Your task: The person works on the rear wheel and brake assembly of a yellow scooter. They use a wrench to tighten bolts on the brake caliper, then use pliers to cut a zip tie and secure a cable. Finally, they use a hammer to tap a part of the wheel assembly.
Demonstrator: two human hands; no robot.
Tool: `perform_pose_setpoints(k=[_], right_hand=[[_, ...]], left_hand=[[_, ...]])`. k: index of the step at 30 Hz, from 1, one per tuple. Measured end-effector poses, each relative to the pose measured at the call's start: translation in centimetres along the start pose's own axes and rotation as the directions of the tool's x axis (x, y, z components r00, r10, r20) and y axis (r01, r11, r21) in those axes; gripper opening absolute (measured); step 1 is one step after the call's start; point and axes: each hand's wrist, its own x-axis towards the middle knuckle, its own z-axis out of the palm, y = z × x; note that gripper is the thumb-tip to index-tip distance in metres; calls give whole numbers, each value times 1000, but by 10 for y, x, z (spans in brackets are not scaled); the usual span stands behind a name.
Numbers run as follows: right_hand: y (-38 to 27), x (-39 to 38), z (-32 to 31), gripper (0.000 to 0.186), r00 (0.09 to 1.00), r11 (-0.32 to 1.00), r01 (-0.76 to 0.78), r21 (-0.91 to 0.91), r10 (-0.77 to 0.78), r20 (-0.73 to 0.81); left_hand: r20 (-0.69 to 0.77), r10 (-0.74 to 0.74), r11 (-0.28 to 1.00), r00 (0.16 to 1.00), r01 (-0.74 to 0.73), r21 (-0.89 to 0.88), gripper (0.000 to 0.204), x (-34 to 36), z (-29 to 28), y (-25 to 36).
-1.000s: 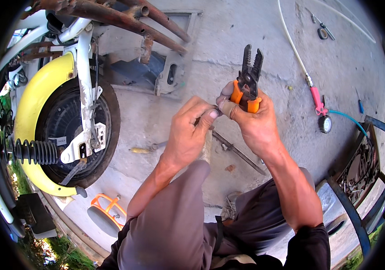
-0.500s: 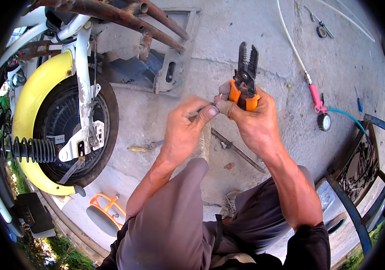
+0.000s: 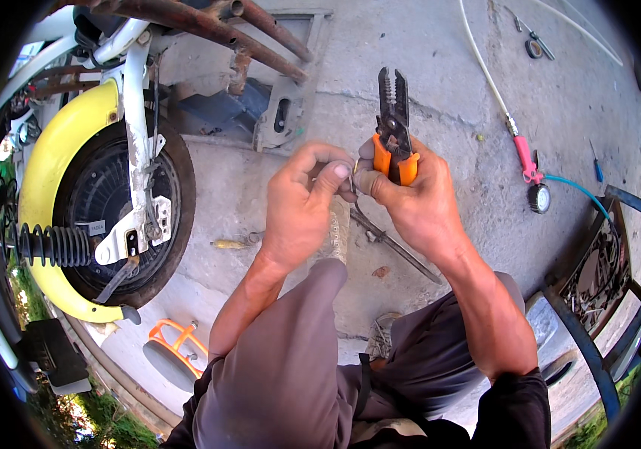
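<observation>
My right hand (image 3: 426, 213) is wrapped round a wire stripper (image 3: 394, 123) with orange handles and black toothed jaws that point away from me. Its thumb and a grey-covered fingertip also meet at a thin wire (image 3: 352, 183), beside the tool's handles. Close on the left, my left hand (image 3: 294, 209) pinches the same wire between thumb and curled forefinger. Fingers hide most of the wire, so its ends cannot be made out. Both hands hang above my knees, nearly touching.
At left stands a wheel with a yellow fender (image 3: 42, 194) and a black spring (image 3: 55, 247). Rusty tubes (image 3: 185, 26) jut in above. A metal rod (image 3: 403, 258) lies on the concrete. To the right are a pink-handled air gauge (image 3: 527, 161), a screwdriver (image 3: 597, 166) and a metal-framed bin (image 3: 571, 329).
My right hand and the wire stripper have shifted slightly left. My left hand has drawn a little leftward, its thumb now more upright and its forefinger curled over.
</observation>
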Motion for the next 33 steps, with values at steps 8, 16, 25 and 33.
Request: perform_pose_setpoints(k=[8, 16, 25, 33], right_hand=[[6, 3, -2, 18, 1000, 982, -14, 188, 10, 24], [9, 1, -2, 20, 998, 993, 70, -100, -71, 0], [6, 1, 1, 20, 1000, 1000, 11, 9, -11, 15], [9, 6, -6, 22, 994, 989, -94, 115, 87, 58]], left_hand=[[43, -29, 960, 999, 40, -276, 21, -3, -2, -15], [2, -33, 978, 999, 33, -206, 18, 1, -7, -9], [-39, 37, 996, 999, -40, -75, 15, 0, -6, -7], [-40, -54, 998, 998, 54, -12, 18, 5, -8, 3]])
